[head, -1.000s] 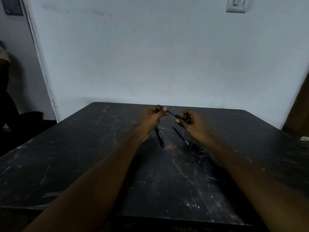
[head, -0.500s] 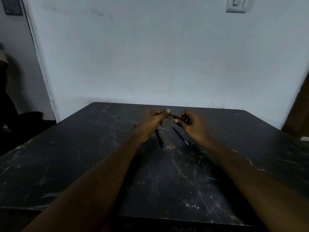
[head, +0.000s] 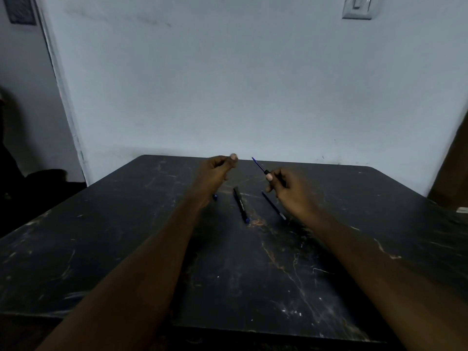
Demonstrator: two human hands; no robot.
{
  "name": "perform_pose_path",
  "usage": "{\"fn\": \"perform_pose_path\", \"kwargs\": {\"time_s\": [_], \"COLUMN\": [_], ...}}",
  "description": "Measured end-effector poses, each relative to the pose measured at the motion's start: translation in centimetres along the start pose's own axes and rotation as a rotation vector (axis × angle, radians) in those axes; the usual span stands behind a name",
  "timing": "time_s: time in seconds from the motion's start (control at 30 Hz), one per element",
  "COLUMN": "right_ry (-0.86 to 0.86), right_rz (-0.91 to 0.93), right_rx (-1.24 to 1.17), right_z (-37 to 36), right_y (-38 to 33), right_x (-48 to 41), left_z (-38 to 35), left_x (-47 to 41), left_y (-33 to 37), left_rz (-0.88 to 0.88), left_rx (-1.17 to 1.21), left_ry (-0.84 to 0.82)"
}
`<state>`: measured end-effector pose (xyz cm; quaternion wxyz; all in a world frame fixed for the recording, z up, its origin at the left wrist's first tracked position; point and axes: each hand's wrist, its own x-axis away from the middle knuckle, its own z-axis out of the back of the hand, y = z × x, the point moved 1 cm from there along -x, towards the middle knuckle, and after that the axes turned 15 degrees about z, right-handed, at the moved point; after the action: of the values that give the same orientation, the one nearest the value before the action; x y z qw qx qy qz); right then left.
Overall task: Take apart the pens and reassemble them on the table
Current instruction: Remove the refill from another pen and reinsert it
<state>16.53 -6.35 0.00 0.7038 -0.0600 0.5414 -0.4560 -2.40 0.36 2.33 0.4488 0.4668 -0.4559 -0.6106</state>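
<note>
My right hand [head: 291, 191] grips a dark pen part, and a thin blue refill [head: 258, 164] sticks out of it up and to the left. My left hand [head: 217, 171] hovers to the left of it with fingers curled, thumb tip on top; nothing shows in it. On the black table [head: 126, 236] between my hands lies a black pen barrel [head: 240, 202] with a blue end toward me. A thin dark pen piece [head: 273, 205] lies just left of my right wrist. A small blue piece [head: 215, 197] peeks out beside my left wrist.
The table's far edge meets a pale wall with a light switch [head: 357, 7] high on the right. A white door frame [head: 63, 97] runs down the left. A brown panel [head: 453, 160] and a small pale object [head: 462, 210] sit at the right edge.
My left hand has let go of the refill's end and drawn away to the left. The right hand keeps the part, and the refill now stands free, pointing up-left.
</note>
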Motion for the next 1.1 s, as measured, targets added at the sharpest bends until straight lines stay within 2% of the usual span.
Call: {"fn": "perform_pose_path", "kwargs": {"time_s": [0.13, 0.4, 0.7, 0.93, 1.1], "right_ry": [0.027, 0.04, 0.004, 0.006, 0.02], "right_rz": [0.013, 0.019, 0.014, -0.003, 0.009], "right_rx": [0.004, 0.051, 0.058, 0.034, 0.034], "right_z": [0.4, 0.4, 0.4, 0.3, 0.3], "right_y": [0.4, 0.9, 0.7, 0.8, 0.9], "right_x": [-0.1, -0.1, 0.0, 0.0, -0.1], "left_z": [2.5, 3.6, 3.6, 3.4, 3.1], "left_x": [-1.3, -2.7, -1.5, -1.0, -0.8], "left_y": [-1.2, -3.6, -3.0, -2.6, -2.7], "left_rz": [0.024, 0.138, 0.088, 0.099, 0.056], "left_rx": [-0.064, -0.382, -0.973, -0.883, -0.85], "left_ry": [0.181, 0.029, 0.2, 0.178, 0.231]}}
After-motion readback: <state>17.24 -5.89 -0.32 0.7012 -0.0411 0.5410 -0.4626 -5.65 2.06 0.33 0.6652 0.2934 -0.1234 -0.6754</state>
